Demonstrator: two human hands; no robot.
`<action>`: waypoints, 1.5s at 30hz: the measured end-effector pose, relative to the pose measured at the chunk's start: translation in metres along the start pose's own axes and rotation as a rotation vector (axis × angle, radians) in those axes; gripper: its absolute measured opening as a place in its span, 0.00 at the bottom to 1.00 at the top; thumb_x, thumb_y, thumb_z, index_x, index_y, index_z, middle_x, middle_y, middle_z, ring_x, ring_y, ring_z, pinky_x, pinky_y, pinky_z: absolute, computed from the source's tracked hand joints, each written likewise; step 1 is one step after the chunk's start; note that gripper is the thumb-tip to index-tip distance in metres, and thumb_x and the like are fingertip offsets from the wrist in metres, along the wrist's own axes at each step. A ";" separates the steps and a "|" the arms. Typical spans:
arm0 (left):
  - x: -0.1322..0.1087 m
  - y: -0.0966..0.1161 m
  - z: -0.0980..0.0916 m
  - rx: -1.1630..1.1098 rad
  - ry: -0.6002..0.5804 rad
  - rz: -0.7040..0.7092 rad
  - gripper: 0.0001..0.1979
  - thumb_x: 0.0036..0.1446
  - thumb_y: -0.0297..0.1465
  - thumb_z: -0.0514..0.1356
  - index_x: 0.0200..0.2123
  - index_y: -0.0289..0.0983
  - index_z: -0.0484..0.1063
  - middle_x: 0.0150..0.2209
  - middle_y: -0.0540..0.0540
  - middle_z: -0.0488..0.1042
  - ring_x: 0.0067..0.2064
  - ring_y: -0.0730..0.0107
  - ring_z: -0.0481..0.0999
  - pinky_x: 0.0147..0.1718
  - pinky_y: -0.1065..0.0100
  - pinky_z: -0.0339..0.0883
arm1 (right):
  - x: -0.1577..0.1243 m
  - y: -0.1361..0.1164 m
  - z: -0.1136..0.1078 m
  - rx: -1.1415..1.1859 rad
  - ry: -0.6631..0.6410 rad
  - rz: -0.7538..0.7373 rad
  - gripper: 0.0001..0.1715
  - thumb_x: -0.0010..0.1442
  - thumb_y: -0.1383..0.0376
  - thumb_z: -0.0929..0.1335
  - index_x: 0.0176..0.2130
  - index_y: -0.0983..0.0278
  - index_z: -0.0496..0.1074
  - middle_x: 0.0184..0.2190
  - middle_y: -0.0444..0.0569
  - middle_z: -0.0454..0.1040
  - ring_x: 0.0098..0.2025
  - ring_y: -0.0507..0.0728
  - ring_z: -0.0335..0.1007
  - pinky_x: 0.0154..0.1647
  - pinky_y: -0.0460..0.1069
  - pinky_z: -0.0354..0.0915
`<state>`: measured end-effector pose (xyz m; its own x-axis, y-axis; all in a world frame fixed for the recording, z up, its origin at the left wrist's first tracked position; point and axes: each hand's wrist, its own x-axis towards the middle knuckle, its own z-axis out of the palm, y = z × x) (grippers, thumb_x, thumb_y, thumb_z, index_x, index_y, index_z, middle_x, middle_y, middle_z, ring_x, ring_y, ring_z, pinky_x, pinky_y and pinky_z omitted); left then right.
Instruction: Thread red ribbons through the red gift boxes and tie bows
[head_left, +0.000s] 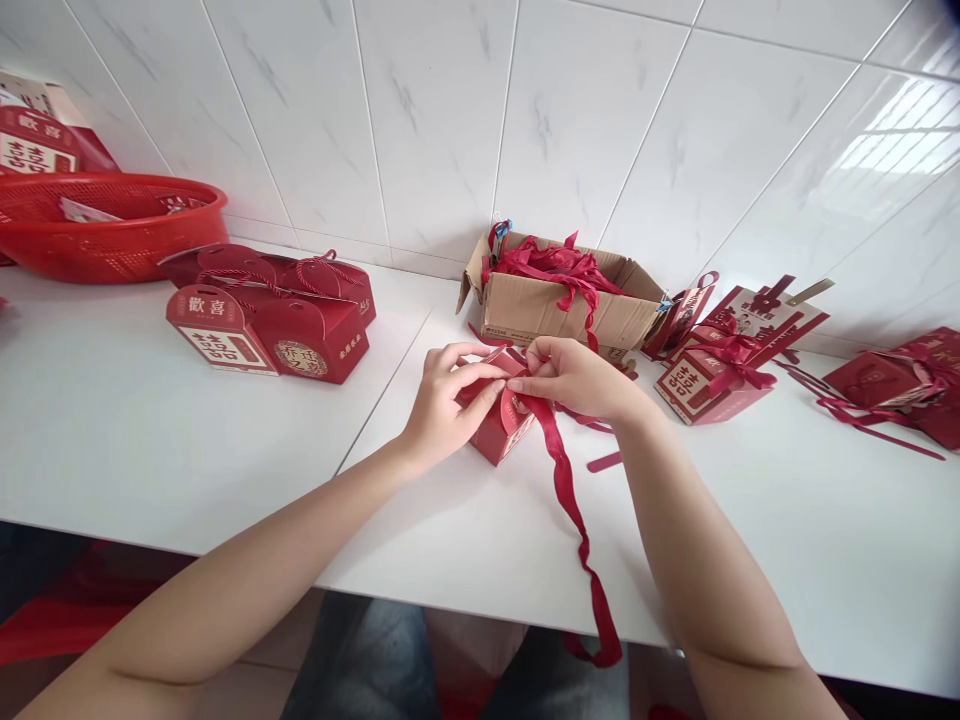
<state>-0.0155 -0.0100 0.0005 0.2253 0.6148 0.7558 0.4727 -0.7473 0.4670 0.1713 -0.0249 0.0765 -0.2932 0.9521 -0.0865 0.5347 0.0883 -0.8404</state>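
A small red gift box point(495, 442) sits on the white table in front of me, partly covered by both hands. My left hand point(452, 402) is at its left side, thumb and fingertips pinched together at the top of the box, on the red ribbon. From the other side my right hand point(576, 378) pinches the same red ribbon point(564, 478) between thumb and forefinger, its fingertips close to the left ones. One long ribbon end trails across the table and hangs over the front edge. The exact crossing of the ribbon is hidden by my fingers.
Behind the box, a cardboard box point(551, 312) holds a heap of red ribbons point(551, 265). Red gift boxes with cord handles point(319, 335) stand at left, near a red plastic basket point(112, 255). To the right are a ribbon-tied gift box point(694, 385) and another red box point(870, 380).
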 end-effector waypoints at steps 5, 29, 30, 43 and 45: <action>0.002 0.000 -0.003 -0.002 0.027 0.054 0.04 0.59 0.29 0.61 0.34 0.39 0.77 0.42 0.45 0.72 0.46 0.64 0.72 0.47 0.60 0.68 | 0.000 0.001 0.002 -0.040 0.010 0.002 0.21 0.54 0.53 0.71 0.29 0.60 0.56 0.16 0.35 0.60 0.17 0.46 0.49 0.17 0.43 0.46; 0.011 -0.012 -0.019 -0.248 0.229 -0.106 0.06 0.61 0.34 0.60 0.35 0.38 0.72 0.33 0.48 0.74 0.34 0.73 0.77 0.33 0.71 0.70 | -0.004 -0.006 0.005 0.413 -0.141 -0.195 0.19 0.59 0.51 0.68 0.39 0.64 0.75 0.24 0.41 0.68 0.21 0.45 0.57 0.20 0.43 0.54; 0.011 -0.011 -0.018 -0.257 0.201 -0.093 0.06 0.61 0.34 0.60 0.35 0.38 0.72 0.33 0.48 0.74 0.35 0.72 0.77 0.36 0.70 0.71 | -0.004 -0.006 0.006 0.414 -0.128 -0.203 0.20 0.59 0.52 0.68 0.41 0.65 0.76 0.24 0.41 0.68 0.21 0.45 0.57 0.20 0.42 0.54; 0.011 -0.009 -0.016 -0.207 0.075 -0.294 0.08 0.58 0.35 0.60 0.31 0.37 0.73 0.30 0.48 0.77 0.31 0.71 0.74 0.32 0.71 0.68 | -0.007 -0.006 -0.005 0.255 -0.075 -0.024 0.25 0.54 0.47 0.69 0.37 0.66 0.79 0.18 0.42 0.69 0.18 0.46 0.54 0.17 0.45 0.48; 0.011 -0.008 -0.017 -0.238 0.112 -0.337 0.08 0.57 0.35 0.60 0.31 0.36 0.73 0.30 0.48 0.77 0.31 0.72 0.74 0.33 0.71 0.68 | -0.006 -0.006 -0.006 0.257 -0.088 -0.026 0.25 0.54 0.48 0.70 0.36 0.66 0.79 0.18 0.43 0.70 0.18 0.47 0.56 0.17 0.45 0.49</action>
<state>-0.0313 -0.0014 0.0132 -0.0080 0.8136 0.5813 0.2911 -0.5543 0.7798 0.1745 -0.0300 0.0850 -0.3780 0.9204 -0.0996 0.3104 0.0246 -0.9503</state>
